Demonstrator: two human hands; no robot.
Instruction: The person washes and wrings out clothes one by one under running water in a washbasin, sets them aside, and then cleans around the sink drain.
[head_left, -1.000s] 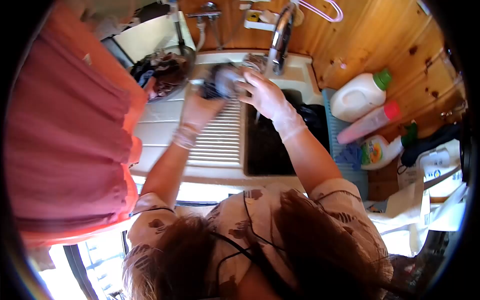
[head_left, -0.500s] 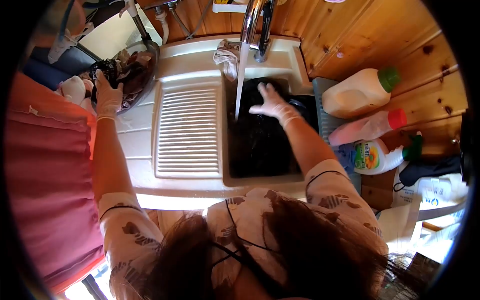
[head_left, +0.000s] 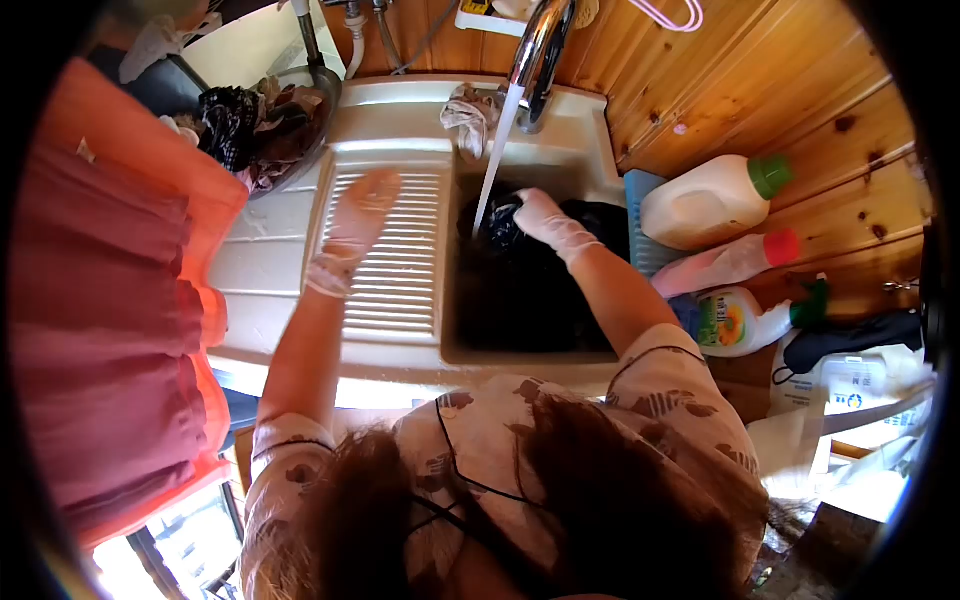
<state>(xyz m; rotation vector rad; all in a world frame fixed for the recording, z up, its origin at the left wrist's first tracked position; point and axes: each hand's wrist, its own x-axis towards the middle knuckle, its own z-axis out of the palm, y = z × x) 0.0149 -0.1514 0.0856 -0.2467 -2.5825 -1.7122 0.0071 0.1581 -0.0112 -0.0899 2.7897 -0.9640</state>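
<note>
Soaked dark cloth, likely limp, heavy, slippery; best gripped by a thick fold.
Right hand pinches its edge; left hand is loosely open, empty.

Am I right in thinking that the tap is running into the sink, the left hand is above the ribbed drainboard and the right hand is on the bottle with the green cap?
Not quite: the head view shows the right hand at dark cloth in the sink.

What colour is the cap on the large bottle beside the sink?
Green; the cap shows best in the current head view.
</note>
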